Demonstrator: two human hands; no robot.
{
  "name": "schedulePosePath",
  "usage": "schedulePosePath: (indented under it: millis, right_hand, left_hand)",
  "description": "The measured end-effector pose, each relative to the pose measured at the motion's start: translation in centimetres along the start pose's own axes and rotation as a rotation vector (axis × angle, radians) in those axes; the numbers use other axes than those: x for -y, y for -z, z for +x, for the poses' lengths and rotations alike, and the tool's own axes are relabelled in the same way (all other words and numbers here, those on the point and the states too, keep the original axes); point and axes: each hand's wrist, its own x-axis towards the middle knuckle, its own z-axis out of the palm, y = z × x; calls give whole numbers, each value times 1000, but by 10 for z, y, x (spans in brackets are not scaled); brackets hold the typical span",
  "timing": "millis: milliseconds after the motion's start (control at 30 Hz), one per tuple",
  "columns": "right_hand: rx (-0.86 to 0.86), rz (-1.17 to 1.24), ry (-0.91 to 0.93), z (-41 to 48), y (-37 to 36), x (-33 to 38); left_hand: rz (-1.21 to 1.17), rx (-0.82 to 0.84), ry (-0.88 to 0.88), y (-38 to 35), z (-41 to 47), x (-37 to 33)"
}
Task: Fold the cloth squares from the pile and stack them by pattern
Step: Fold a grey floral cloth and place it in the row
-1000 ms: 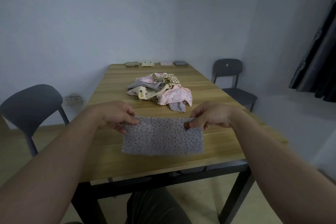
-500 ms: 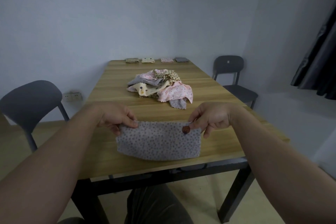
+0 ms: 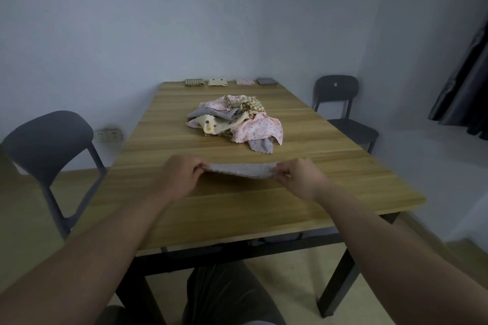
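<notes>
A pale, dim room with bare walls holds a long wooden table (image 3: pixel 237 208) on a black frame; a grey chair (image 3: pixel 50 137) stands at its left side and a darker chair (image 3: pixel 336 92) at its far right, with a dark curtain (image 3: pixel 464 87) at the right edge of view and a wall socket (image 3: pixel 108 135) low behind the left chair; both of the person's forearms reach in from below over the near half of the table; the left hand (image 3: pixel 179 177) pinches the left end of a grey dotted cloth (image 3: pixel 241 168) with curled fingers, and the right hand (image 3: pixel 301 179) pinches its right end the same way; the cloth stretches between the two hands, seen nearly edge-on as a thin band that sags a little in the middle, low over the wood; whether it touches the tabletop cannot be told; beyond it, near the table's middle, lies the loose pile (image 3: pixel 237 120) of crumpled squares in pink floral, cream, checked and grey; along the far edge sit four small folded stacks in a row, well apart from the pile: a checked stack (image 3: pixel 194 82), a cream stack (image 3: pixel 217 82), a pink stack (image 3: pixel 245 81) and a grey stack (image 3: pixel 266 81)
</notes>
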Motion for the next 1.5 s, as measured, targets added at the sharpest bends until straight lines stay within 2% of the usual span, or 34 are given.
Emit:
schedulePosePath:
  millis: [67, 133, 233, 333, 433, 567, 600, 767, 934, 1167, 1367, 1434, 1501]
  right_hand:
    - [80, -45, 23, -10, -14, -8]
    - [73, -50, 68, -17, -26, -14]
    - [45, -92, 112, -20, -28, -15]
    - [95, -144, 128, -19, -23, -12]
    - [112, -91, 42, -20, -19, -7]
    - [-38, -50, -17, -8, -22, 14]
    - [-26, -52, -12, 0, -26, 22]
    - [249, -195, -35, 48, -55, 42]
    - [272, -219, -82, 49, -76, 26]
    - [298, -196, -204, 39, -68, 9]
    - [387, -200, -292, 37, -52, 0]
    - [360, -194, -295, 40, -45, 0]
    - [288, -184, -304, 45, -39, 0]
  left_hand:
    - [39, 111, -7, -17, -16, 7]
    - [49, 164, -9, -27, -29, 13]
    - [82, 164, -6, -26, -35, 14]
    - [148, 174, -30, -19, -34, 9]
    - [206, 150, -58, -11, -34, 0]
    - [134, 51, -85, -20, -16, -23]
    - [119, 66, -75, -25, -7, -31]
    - [110, 279, 101, -70, 24, -44]
    - [261, 440, 98, -92, 26, -26]
    - [299, 478, 140, -77, 22, -6]
    - [305, 509, 250, -72, 16, -13]
    - [348, 499, 255, -69, 17, -21]
    - [351, 458, 182, -69, 21, -33]
